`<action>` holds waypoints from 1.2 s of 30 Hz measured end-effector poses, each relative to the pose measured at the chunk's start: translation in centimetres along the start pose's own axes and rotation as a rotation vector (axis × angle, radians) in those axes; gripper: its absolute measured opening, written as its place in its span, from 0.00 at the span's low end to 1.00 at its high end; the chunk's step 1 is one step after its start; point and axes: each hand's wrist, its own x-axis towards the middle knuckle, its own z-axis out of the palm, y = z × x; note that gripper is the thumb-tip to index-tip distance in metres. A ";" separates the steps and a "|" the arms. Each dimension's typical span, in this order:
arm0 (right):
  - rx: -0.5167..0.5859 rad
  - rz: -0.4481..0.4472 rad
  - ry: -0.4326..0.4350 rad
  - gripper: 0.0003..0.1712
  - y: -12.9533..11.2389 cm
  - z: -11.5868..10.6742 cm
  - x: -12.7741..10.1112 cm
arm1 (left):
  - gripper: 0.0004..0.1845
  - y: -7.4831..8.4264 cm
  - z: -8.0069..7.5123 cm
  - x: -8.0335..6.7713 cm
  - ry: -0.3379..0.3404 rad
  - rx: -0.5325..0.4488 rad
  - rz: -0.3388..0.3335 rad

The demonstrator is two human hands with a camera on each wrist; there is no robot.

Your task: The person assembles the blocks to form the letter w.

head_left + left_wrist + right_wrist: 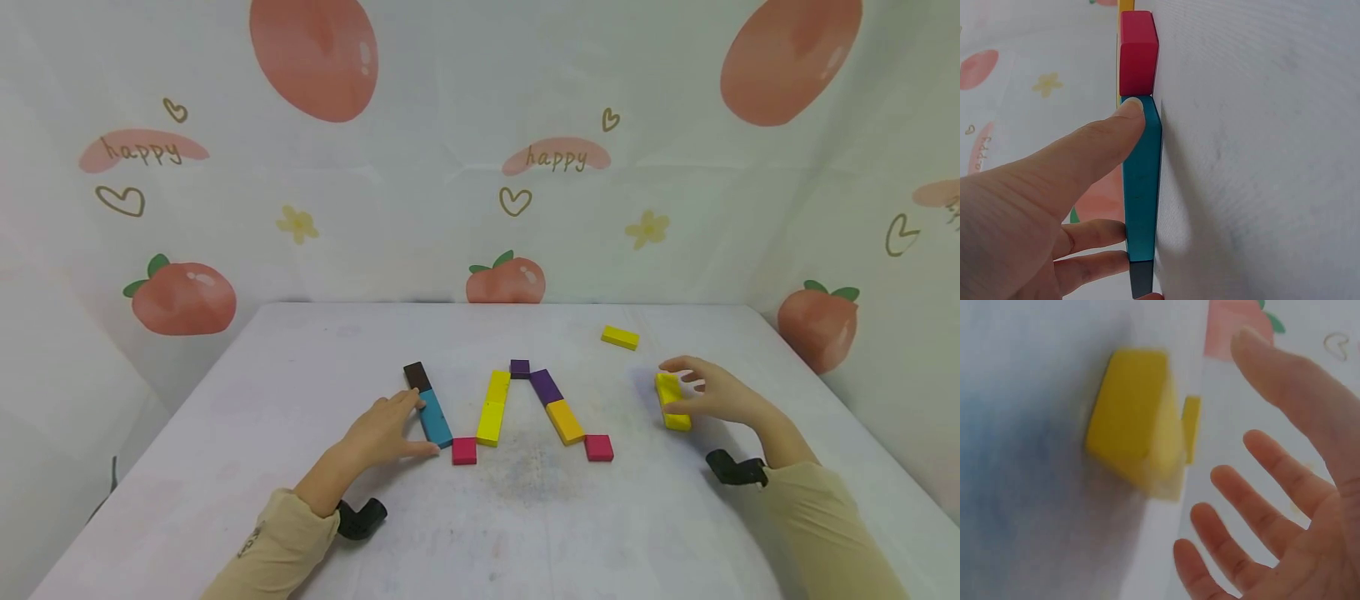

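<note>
Teal block (436, 419) lies flat on the white surface (225, 433) in line between a dark brown block (417, 376) and a red cube (464, 451); the left hand (386, 429) touches it with straight fingers (1119, 128), seemingly nudging it into line. The right hand (712, 393) hovers with fingers spread beside a yellow block (672, 402), gripping nothing. Placing appears to be the step in hand; next the yellow block needs a firm pinch before it can join the rows.

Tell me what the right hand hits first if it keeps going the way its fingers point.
Probably the yellow block right in front of the right hand; its fingertips look just short of it in the wrist view, though blur hides any contact.
</note>
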 end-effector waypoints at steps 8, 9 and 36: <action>0.006 0.064 -0.092 0.49 1.7 0.3 -0.2 | 0.43 0.0 0.1 0.1 0.001 0.002 -0.001; 0.011 0.066 -0.100 0.49 1.8 0.3 -0.3 | 0.43 0.0 0.1 0.1 0.001 0.000 -0.002; -0.015 -0.010 -0.087 0.47 2.4 0.4 -0.9 | 0.41 0.1 0.0 0.0 0.003 0.001 -0.008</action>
